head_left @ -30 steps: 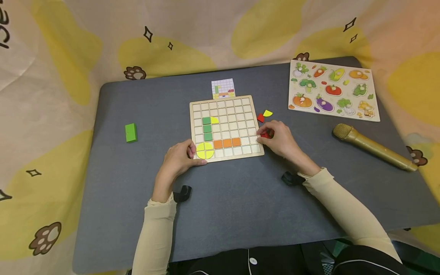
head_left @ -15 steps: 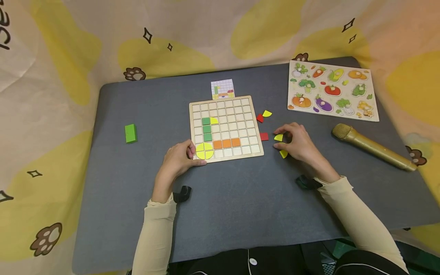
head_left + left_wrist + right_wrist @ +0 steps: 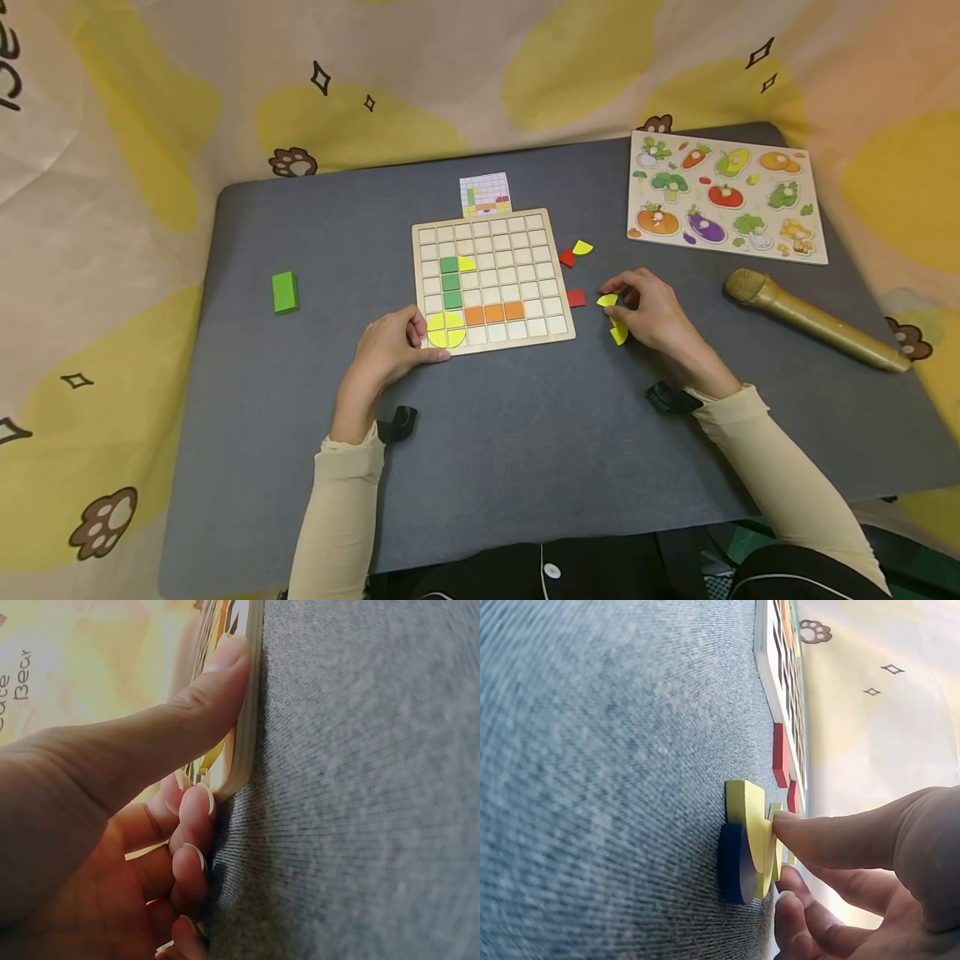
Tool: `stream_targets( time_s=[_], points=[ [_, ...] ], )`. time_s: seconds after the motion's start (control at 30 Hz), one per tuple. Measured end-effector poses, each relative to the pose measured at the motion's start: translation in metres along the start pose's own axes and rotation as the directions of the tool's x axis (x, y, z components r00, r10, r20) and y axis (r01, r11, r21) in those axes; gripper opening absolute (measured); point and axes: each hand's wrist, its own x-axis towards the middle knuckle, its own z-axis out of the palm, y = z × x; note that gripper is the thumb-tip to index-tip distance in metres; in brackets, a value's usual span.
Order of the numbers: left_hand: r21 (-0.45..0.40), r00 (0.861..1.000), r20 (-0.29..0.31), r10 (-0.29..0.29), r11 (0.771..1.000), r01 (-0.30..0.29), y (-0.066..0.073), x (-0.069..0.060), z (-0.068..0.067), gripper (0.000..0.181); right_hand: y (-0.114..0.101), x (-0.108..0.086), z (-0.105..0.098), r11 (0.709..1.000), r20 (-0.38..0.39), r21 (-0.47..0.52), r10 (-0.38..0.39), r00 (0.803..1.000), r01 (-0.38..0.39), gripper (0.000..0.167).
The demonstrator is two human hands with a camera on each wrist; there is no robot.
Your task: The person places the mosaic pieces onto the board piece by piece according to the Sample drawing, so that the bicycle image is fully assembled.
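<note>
A wooden grid board [image 3: 495, 281] holds green squares [image 3: 450, 282], orange squares [image 3: 493, 312] and yellow quarter-circles [image 3: 446, 329]. At its near left corner the left hand [image 3: 386, 346] grips the frame, thumb along the near edge; the left wrist view shows the thumb [image 3: 217, 682] on that edge. To the right of the board, the right hand [image 3: 648, 312] pinches a yellow piece [image 3: 607, 300] between thumb and fingers. Another yellow piece [image 3: 618, 333] lies just below. In the right wrist view a dark blue piece [image 3: 736, 864] lies beside the yellow ones.
Red pieces [image 3: 575, 297] and a yellow quarter-circle [image 3: 582, 247] lie by the board's right edge. A patterned card [image 3: 485, 194] touches its far edge. A vegetable puzzle [image 3: 727, 200] and golden microphone [image 3: 817, 322] are at the right, a green block [image 3: 285, 292] at the left.
The right hand has moved right from the red piece at the board's edge to the yellow pieces and pinches one. The left hand has stayed at the board's corner.
</note>
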Motion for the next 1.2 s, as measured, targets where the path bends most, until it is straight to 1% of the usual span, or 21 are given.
stream_targets(
  time_s=[0.2, 0.33, 0.57, 0.63, 0.73, 0.83, 0.9, 0.97, 1.07, 1.2],
  points=[
    [-0.001, 1.0, -0.006, 0.004, 1.0, -0.004, -0.001, 0.001, 0.0, 0.05, 0.0, 0.001, 0.002, 1.0, -0.012, 0.01, 0.006, 1.0, -0.006, 0.023],
    [-0.004, 1.0, -0.005, 0.002, 1.0, -0.002, -0.001, 0.001, -0.001, 0.05, -0.001, 0.003, 0.002, 1.0, -0.005, 0.008, 0.026, 1.0, -0.026, 0.021],
    [0.001, 1.0, -0.003, 0.002, 1.0, -0.002, -0.002, 0.001, -0.001, 0.05, -0.007, 0.008, 0.001, 0.998, 0.068, -0.044, 0.05, 0.996, -0.048, 0.023],
    [0.002, 1.0, -0.002, 0.0, 1.0, 0.0, -0.002, 0.001, -0.001, 0.05, -0.01, 0.009, 0.002, 0.998, 0.072, -0.042, 0.045, 0.996, -0.042, 0.021],
    [0.001, 1.0, 0.001, -0.003, 1.0, 0.003, -0.001, 0.001, -0.001, 0.05, -0.015, 0.012, 0.006, 1.0, 0.038, -0.013, 0.021, 0.999, -0.02, 0.017],
    [-0.002, 1.0, 0.001, -0.006, 1.0, 0.006, -0.001, 0.0, -0.002, 0.05, -0.024, 0.015, 0.013, 0.999, -0.017, 0.021, -0.028, 0.999, 0.028, 0.014],
    [-0.003, 1.0, 0.0, -0.005, 1.0, 0.005, 0.0, 0.0, -0.002, 0.05, -0.031, 0.017, 0.019, 0.997, -0.039, 0.037, -0.064, 0.997, 0.066, 0.014],
    [-0.004, 1.0, 0.0, -0.005, 1.0, 0.005, 0.0, 0.0, -0.002, 0.05, -0.038, 0.019, 0.025, 0.994, -0.038, 0.05, -0.096, 0.995, 0.098, 0.013],
    [-0.005, 1.0, -0.001, 0.002, 1.0, -0.002, 0.0, 0.0, -0.001, 0.05, -0.047, 0.022, 0.034, 0.988, -0.013, 0.071, -0.133, 0.991, 0.134, 0.013],
    [-0.003, 1.0, -0.006, 0.011, 1.0, -0.011, 0.0, 0.0, 0.0, 0.05, -0.056, 0.026, 0.045, 0.984, 0.023, 0.098, -0.154, 0.988, 0.151, 0.013]
  ],
)
